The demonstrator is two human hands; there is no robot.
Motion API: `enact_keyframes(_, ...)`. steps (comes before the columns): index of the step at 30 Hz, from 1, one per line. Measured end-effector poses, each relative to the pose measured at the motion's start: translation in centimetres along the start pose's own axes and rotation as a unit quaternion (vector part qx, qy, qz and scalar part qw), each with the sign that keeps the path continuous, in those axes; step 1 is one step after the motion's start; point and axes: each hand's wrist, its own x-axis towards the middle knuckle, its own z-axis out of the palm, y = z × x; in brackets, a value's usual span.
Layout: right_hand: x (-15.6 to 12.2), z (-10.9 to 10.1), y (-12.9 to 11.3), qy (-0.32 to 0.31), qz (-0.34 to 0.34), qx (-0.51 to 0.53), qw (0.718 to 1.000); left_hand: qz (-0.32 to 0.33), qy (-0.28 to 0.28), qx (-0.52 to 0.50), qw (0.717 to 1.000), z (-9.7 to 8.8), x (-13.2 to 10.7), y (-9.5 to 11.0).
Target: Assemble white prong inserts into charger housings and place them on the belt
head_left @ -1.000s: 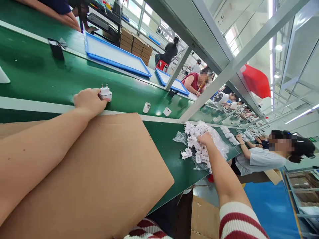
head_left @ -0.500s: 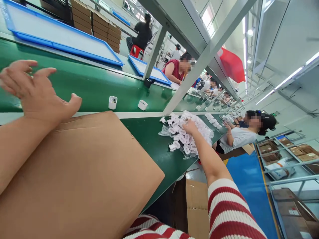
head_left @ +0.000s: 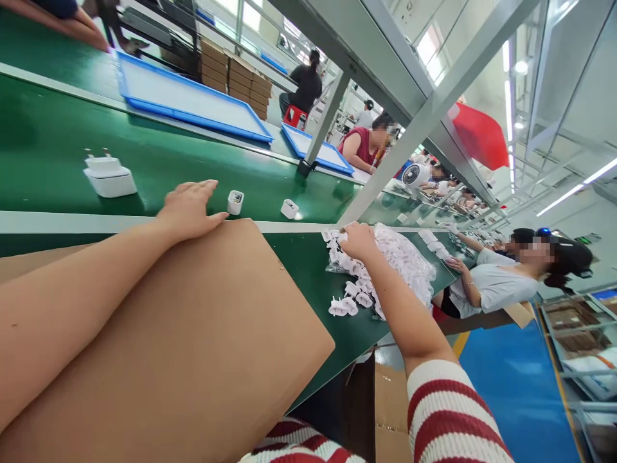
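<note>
My left hand lies open, fingers stretched flat, at the far edge of a brown cardboard sheet. It holds nothing. A white charger with two plug pins stands on the green belt to its left, apart from it. Two small white charger bodies stand on the belt just right of that hand. My right hand is curled down into a heap of white plug parts in a clear bag; what its fingers grip is hidden. A few loose plug parts lie beside the bag.
Two blue-rimmed trays sit beyond the belt, and a slanted metal post rises between them. A person in a grey shirt works at the right with more white parts. An open cardboard box stands below the table edge.
My left hand let go of the white charger, lifted with spread fingers, then came down flat on the cardboard edge. The charger now stands left of it. My right hand stayed in the heap.
</note>
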Motion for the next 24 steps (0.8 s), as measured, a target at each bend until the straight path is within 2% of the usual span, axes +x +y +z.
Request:
enact_keyframes(3, 1.7, 1.3, -2.8, 0.012, -0.019, 0.008, 1.0, -0.002, -0.013, 0.006, 1.0, -0.1, -0.1, -0.2)
enact_keyframes(6, 2.8, 2.3, -4.2, 0.019, -0.01, 0.03, 0.999, -0.007, -0.011, -0.017, 1.0, 0.0, -0.1, -0.3)
enact_keyframes(9, 2.6, 2.3, -4.6, 0.053, -0.029, 0.062, 0.996, -0.02, -0.007, -0.031, 0.999, 0.0, 0.0, -0.3)
enact_keyframes(12, 1.3, 1.9, -5.4, 0.087, -0.073, 0.12, 0.986, -0.035, 0.006, -0.032, 0.999, -0.2, -0.1, -0.4)
enact_keyframes(14, 0.1, 1.7, -6.4, 0.078, -0.1, 0.251, 0.96, -0.043, 0.021, -0.021, 0.999, -0.4, -0.3, -0.4)
enact_keyframes(17, -1.7, 2.0, -8.2, 0.007, -0.135, 0.474, 0.87, -0.046, 0.049, -0.005, 0.998, -0.6, -0.8, -0.3)
enact_keyframes(18, -2.4, 2.1, -8.8, -0.009, -0.149, 0.505, 0.85, -0.042, 0.06, -0.002, 0.997, -0.6, -1.0, -0.2)
enact_keyframes(19, -3.0, 2.2, -9.3, -0.013, -0.165, 0.514, 0.842, -0.037, 0.068, -0.001, 0.997, -0.7, -1.1, -0.1)
enact_keyframes(21, -4.4, 2.5, -10.3, 0.02, -0.199, 0.482, 0.853, -0.034, 0.084, 0.003, 0.996, -0.8, -1.2, 0.4)
enact_keyframes(24, -6.4, 3.0, -11.6, 0.087, -0.241, 0.331, 0.908, -0.026, 0.094, 0.016, 0.995, -1.5, -1.2, 1.6)
